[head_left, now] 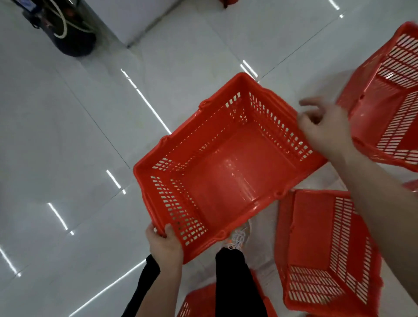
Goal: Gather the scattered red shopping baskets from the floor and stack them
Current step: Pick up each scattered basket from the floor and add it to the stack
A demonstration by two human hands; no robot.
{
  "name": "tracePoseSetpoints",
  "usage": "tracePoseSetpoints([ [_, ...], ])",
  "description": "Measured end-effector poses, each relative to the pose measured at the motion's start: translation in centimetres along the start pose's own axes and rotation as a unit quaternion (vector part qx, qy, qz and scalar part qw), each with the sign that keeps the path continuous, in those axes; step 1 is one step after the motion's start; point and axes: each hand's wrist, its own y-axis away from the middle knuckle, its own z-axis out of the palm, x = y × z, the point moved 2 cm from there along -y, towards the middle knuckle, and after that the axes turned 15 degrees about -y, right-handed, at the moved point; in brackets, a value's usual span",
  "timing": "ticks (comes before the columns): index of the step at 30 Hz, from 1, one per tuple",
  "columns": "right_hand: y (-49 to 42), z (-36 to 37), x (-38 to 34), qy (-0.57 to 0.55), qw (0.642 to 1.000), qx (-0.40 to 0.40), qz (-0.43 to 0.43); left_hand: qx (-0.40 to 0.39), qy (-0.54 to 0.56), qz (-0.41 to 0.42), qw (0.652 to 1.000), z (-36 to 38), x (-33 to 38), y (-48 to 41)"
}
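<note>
A red shopping basket is held above the white floor in the middle of the view, its opening facing me. My left hand grips its near end rim. My right hand hovers at its far right rim with the fingers spread, blurred, and I cannot tell whether it touches. A second red basket lies on the floor at the lower right. A third basket lies tilted at the right edge. A fourth basket shows partly at the bottom, behind my leg.
White glossy floor tiles stretch to the left. A dark bag with a white cord stands at the top left beside a pale wall base. My black trouser legs and a light shoe are under the held basket. A red sliver shows at the top edge.
</note>
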Motion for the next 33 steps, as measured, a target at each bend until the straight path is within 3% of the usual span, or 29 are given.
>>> tracePoseSetpoints([
  [2,-2.7,1.7,0.0,-0.01,1.0,0.008,-0.01,0.021,-0.012,-0.006,1.0,1.0,-0.3,-1.6],
  [6,-4.0,4.0,3.1,0.108,0.991,-0.078,0.013,0.047,-0.031,0.017,0.998,2.4,-1.1,-2.2],
  [9,-1.0,4.2,7.1,0.031,0.995,-0.072,0.068,0.044,-0.025,0.016,0.999,3.6,-0.6,-2.4],
  [12,1.3,4.9,10.5,0.052,0.988,-0.082,0.121,0.035,-0.027,0.004,0.999,4.2,-0.3,-4.0],
  [16,2.1,6.2,12.2,0.105,0.988,-0.067,0.095,-0.028,-0.084,0.022,0.996,5.1,-1.3,-6.6],
  [23,4.4,8.7,15.6,0.165,0.966,-0.153,0.129,-0.136,-0.208,0.076,0.966,7.7,-3.0,-9.8],
  [29,4.6,8.9,16.7,0.194,0.963,-0.129,0.134,-0.168,-0.198,0.108,0.959,9.6,-1.7,-11.8],
  [33,4.2,7.1,15.4,0.237,0.955,-0.073,0.162,-0.233,-0.227,0.172,0.93,9.2,1.1,-12.5],
])
